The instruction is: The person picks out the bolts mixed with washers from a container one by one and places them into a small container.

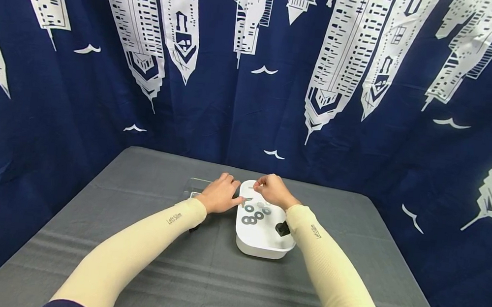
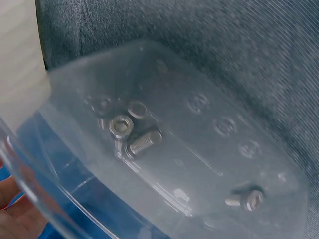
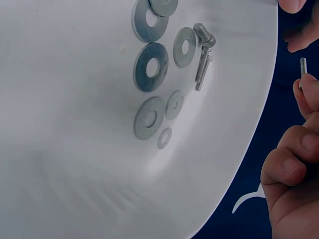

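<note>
My right hand (image 1: 274,191) pinches a small threaded screw (image 3: 303,66) between thumb and fingertip, above the far end of a white tray (image 1: 264,239). Several flat metal washers (image 3: 151,67) of differing sizes lie in the tray, beside a small cluster of screws (image 3: 203,57). At the tray's left side is my left hand (image 1: 220,195), its fingers extended and its thumb over the rim; whether it touches the rim I cannot tell. Below the left wrist stands a clear plastic container (image 2: 199,149) holding several socket-head screws (image 2: 121,127).
Grey cloth covers the table (image 1: 163,274). A dark blue curtain (image 1: 232,112) with white building prints hangs behind the table and along both sides. A black wrist camera (image 1: 283,229) sits under the right sleeve, over the tray.
</note>
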The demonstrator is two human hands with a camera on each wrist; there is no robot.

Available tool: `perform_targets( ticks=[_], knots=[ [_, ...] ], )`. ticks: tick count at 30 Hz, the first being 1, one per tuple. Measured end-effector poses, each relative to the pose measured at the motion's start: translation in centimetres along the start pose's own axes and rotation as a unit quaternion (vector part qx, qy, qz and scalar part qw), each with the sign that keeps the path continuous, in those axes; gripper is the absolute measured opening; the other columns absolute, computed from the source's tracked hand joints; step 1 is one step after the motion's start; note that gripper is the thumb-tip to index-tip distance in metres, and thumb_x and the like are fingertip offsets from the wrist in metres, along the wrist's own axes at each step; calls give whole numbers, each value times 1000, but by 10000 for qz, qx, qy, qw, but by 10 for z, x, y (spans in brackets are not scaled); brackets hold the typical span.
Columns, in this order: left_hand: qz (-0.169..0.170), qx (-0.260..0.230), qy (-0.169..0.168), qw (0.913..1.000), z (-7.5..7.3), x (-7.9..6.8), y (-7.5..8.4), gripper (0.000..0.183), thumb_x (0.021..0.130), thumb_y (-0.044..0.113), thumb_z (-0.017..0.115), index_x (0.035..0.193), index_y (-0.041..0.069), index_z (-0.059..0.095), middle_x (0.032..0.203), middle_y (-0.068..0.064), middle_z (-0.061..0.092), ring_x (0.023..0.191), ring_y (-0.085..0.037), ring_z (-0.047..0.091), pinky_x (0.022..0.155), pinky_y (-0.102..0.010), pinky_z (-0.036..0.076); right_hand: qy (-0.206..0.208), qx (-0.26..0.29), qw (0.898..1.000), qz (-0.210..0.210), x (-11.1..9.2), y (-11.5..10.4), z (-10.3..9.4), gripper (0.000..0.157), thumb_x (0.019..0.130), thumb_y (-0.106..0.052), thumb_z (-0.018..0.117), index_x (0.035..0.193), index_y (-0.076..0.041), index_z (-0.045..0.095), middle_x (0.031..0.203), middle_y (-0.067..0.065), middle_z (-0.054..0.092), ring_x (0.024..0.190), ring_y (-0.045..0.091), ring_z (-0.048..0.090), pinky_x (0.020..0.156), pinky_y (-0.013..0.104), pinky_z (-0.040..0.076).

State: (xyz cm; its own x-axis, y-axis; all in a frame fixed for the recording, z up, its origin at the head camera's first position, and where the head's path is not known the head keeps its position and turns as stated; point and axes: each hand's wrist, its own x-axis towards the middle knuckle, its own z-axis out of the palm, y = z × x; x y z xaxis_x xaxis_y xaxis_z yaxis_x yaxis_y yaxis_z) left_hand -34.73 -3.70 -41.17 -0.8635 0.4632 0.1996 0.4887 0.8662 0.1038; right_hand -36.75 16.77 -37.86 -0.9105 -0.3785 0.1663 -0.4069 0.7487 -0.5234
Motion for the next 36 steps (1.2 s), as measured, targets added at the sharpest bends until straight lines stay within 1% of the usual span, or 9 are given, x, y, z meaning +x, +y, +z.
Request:
perform_targets(
  ticks=[3, 6, 10, 15, 18, 24, 26, 33, 36],
  knots=[
    [-36, 20, 4, 10000, -3, -2, -3, 62, 102, 47, 54, 143, 1, 53, 141, -18, 53, 136, -32, 43, 112, -44, 42, 7, -21, 10000, -11, 2, -4, 0, 14, 95, -9, 64, 95, 0, 76, 89, 8, 73, 75, 16, 58, 66, 27, 46],
    [-89, 47, 30, 9999, -6, -4, -6, 62, 101, 47, 54, 144, 2, 53, 143, -18, 51, 138, -32, 42, 112, -45, 41, 22, -55, 10000, -35, 4, -7, 0, 15, 95, -10, 65, 95, -1, 76, 88, 9, 73, 73, 16, 57, 66, 27, 46],
    [-202, 118, -21, 9997, -10, -7, -11, 63, 101, 48, 53, 146, 4, 51, 145, -16, 50, 140, -31, 40, 112, -45, 41, -3, -45, 10000, -88, 7, -13, 1, 15, 96, -10, 64, 96, 0, 76, 90, 11, 73, 71, 16, 57, 65, 27, 46],
    [-319, 187, -94, 9993, -11, -10, -18, 63, 102, 49, 52, 147, 5, 50, 147, -15, 49, 141, -30, 38, 113, -45, 40, -84, -8, 9998, -158, 10, -19, 2, 16, 96, -10, 64, 97, 0, 76, 93, 9, 74, 74, 15, 59, 66, 27, 48],
    [-349, 158, -108, 9992, -12, -12, -22, 63, 102, 49, 52, 147, 6, 50, 148, -16, 48, 142, -31, 38, 114, -45, 39, -115, -46, 9997, -211, 13, -23, 3, 16, 96, -10, 64, 97, 0, 76, 92, 8, 74, 75, 15, 59, 67, 28, 48],
    [-438, 149, -86, 9989, -16, -17, -31, 63, 101, 49, 53, 149, 7, 49, 150, -16, 46, 144, -31, 36, 115, -47, 38, -147, -2, 9994, -310, 21, -28, 8, 16, 96, -10, 64, 96, 1, 76, 89, 14, 74, 75, 15, 60, 71, 29, 50],
    [-462, 145, -77, 9988, -16, -19, -34, 63, 101, 49, 53, 149, 8, 49, 151, -16, 46, 144, -31, 36, 115, -48, 38, -143, -18, 9993, -349, 24, -30, 10, 16, 95, -11, 65, 95, 0, 76, 88, 14, 74, 75, 14, 60, 72, 29, 50],
    [-605, 158, -102, 9980, -19, -26, -44, 64, 101, 51, 52, 149, 9, 48, 151, -15, 46, 144, -31, 36, 115, -50, 37, -157, 20, 9989, -443, 29, -37, 14, 13, 93, -10, 66, 91, -2, 77, 82, 10, 73, 72, 12, 57, 67, 26, 47],
    [-674, 179, -87, 9975, -20, -30, -48, 64, 101, 51, 52, 149, 9, 48, 151, -16, 45, 144, -32, 35, 115, -50, 37, -172, 20, 9987, -477, 30, -41, 16, 14, 92, -9, 65, 92, 0, 76, 84, 13, 73, 72, 12, 56, 67, 26, 46]
  ],
)
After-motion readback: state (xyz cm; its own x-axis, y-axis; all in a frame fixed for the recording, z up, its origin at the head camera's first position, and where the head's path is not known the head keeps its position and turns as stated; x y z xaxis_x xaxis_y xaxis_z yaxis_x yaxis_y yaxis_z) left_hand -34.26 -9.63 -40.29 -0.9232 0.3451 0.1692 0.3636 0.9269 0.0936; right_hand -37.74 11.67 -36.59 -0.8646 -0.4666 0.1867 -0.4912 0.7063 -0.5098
